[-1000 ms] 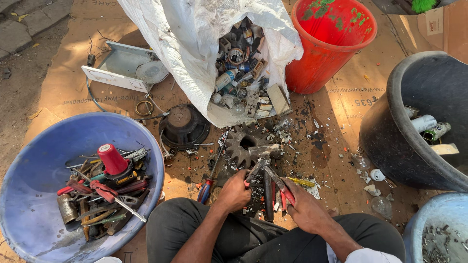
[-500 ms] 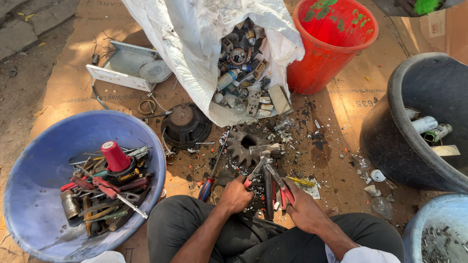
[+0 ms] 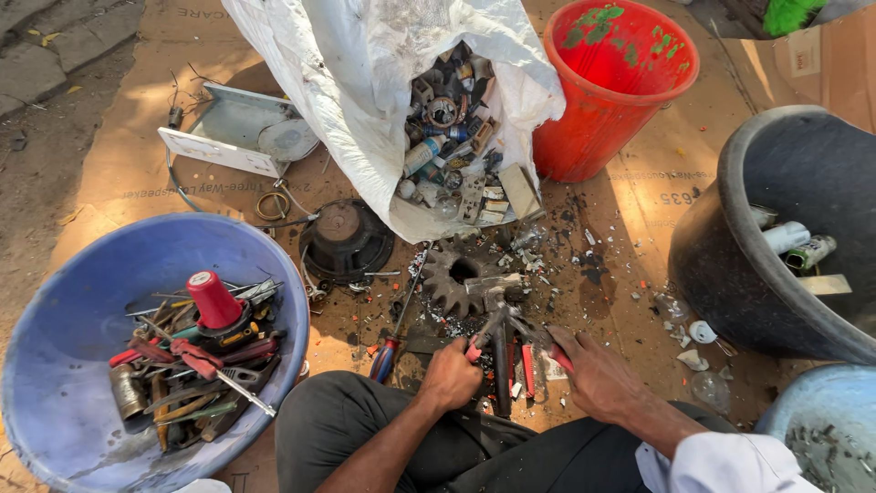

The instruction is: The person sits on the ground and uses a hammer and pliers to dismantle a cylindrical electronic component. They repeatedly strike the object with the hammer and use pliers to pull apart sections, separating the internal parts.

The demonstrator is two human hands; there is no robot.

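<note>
My left hand [image 3: 450, 372] and my right hand [image 3: 595, 372] each grip one red handle of a pair of pliers [image 3: 511, 330], held low over the cardboard in front of my knees. The plier jaws meet close to a hammer [image 3: 494, 288] whose handle runs back between my hands. A dark toothed gear [image 3: 452, 277] lies just beyond, among small broken scrap bits. What the jaws pinch is too small to tell.
A white sack [image 3: 356, 110] spills scrap parts [image 3: 453, 146] ahead. A red bucket [image 3: 613, 100] stands at the back right, a black tub [image 3: 762, 274] to the right. A blue basin [image 3: 82, 301] of tools sits left. A speaker [image 3: 345, 239] and a screwdriver [image 3: 387, 356] lie nearby.
Both hands stay on the plier handles in nearly the same place. The view has shifted slightly to the left.
</note>
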